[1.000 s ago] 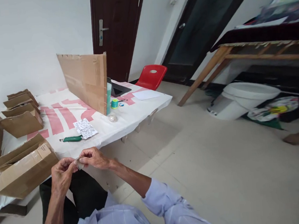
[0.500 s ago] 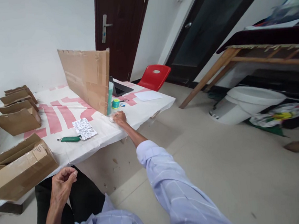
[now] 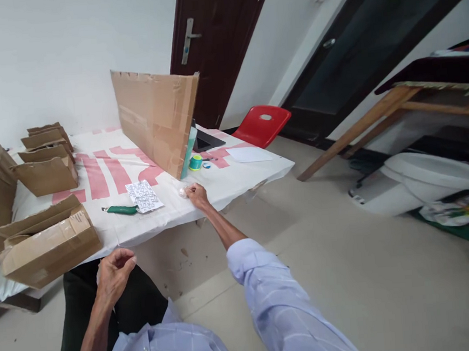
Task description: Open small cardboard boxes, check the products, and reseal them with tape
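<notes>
- Right hand (image 3: pixel 197 195), near the middle of the frame, reaches over the surface (image 3: pixel 238 176) with its fingers bent together at a small pale round lump (image 3: pixel 183 192); whether they grip it or only touch it, I cannot tell.
- Left hand (image 3: pixel 117 271), lower left of centre, is above the dark trousers (image 3: pixel 136 297), fingers curled and thumb close to them in a narrow shape; whether anything is between them cannot be made out.
- That lump lies on the white cloth in the centre of the frame, near the lower front corner of an upright cardboard panel (image 3: pixel 154 114).
- Left of the lump, a patterned paper (image 3: pixel 143 195) lies flat, with a green cutter (image 3: pixel 121 210) at its left edge.
- Above and right of the lump are a teal and yellow roll (image 3: pixel 195 163) and a white sheet (image 3: pixel 249 154).
- Beyond the surface's far right edge, a red chair (image 3: pixel 262 125) shows.
- At the left of the frame, an open cardboard box (image 3: pixel 51 252) sits near the left hand, with smaller cardboard boxes (image 3: pixel 48 176) above it.
</notes>
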Available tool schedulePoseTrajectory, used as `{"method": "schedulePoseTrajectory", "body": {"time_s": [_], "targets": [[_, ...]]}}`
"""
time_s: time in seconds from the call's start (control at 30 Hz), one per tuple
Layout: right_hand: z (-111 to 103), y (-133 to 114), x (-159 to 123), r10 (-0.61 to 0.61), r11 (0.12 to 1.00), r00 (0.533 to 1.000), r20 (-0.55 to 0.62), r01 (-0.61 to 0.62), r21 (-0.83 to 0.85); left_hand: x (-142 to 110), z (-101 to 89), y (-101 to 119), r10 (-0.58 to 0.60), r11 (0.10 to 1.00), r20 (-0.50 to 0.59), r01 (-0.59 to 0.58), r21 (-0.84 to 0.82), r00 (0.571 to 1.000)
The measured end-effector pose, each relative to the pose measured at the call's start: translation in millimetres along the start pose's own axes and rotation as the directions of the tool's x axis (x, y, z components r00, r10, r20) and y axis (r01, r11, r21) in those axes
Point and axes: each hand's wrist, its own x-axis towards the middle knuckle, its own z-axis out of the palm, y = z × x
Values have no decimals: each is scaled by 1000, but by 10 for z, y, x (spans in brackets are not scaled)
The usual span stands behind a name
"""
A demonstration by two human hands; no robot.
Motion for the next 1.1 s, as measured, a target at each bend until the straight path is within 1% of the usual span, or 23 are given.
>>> {"method": "schedulePoseTrajectory", "body": {"time_s": [0.1,0.2,0.37,0.47,0.53,0.57,0.6,0.63,0.67,0.7,0.73,0.77,0.8,0.83,0.9,1.0,1.1], "targets": [[-5,-34,-77,-3,1000,1000,29,2,24,-36,64,9,7,1000,19,-7,-14,1000],[-7,-135,-116,4,999,999,42,-6,47,-88,84,35,19,1000,10,-18,-11,1000],[-63,-354,-221,1,991,1000,10,-2,133,-125,20,23,33,999,21,-32,-16,999],[-130,-543,-382,-37,974,999,30,29,224,-107,-2,-24,61,998,17,-62,7,998],[-160,-707,-624,-84,954,993,85,55,293,-121,16,-29,130,990,-7,-129,53,992],[-168,-799,-799,-118,938,985,126,69,339,-143,33,-13,194,978,-21,-192,81,981],[-173,-896,-1008,-159,917,973,169,83,391,-176,52,16,278,955,-31,-273,113,960],[-177,-997,-1243,-232,861,945,231,89,500,-216,70,56,371,921,-36,-363,145,928],[-183,-1100,-1490,-286,812,913,292,69,580,-261,84,103,464,874,-30,-452,176,885],[-193,-1202,-1737,-316,781,884,345,36,623,-306,93,153,538,826,-17,-524,208,842],[-205,-1302,-1970,-329,763,857,397,-6,646,-348,94,199,588,786,0,-571,237,809],[-218,-1396,-2178,-330,751,830,449,-57,658,-387,87,237,613,758,17,-595,266,790],[-228,-1481,-2353,-329,742,807,490,-101,663,-422,70,264,618,746,31,-599,292,785],[-235,-1554,-2493,-327,736,788,521,-134,664,-453,46,280,609,746,40,-589,312,792],[-237,-1660,-2673,-328,731,764,556,-168,662,-506,-19,285,574,766,53,-558,318,817],[-227,-1736,-2773,-337,718,752,567,-185,671,-563,-124,269,550,801,52,-545,247,833],[-216,-1768,-2812,-346,670,752,562,-221,708,-595,-204,278,545,828,34,-544,133,838]]}}
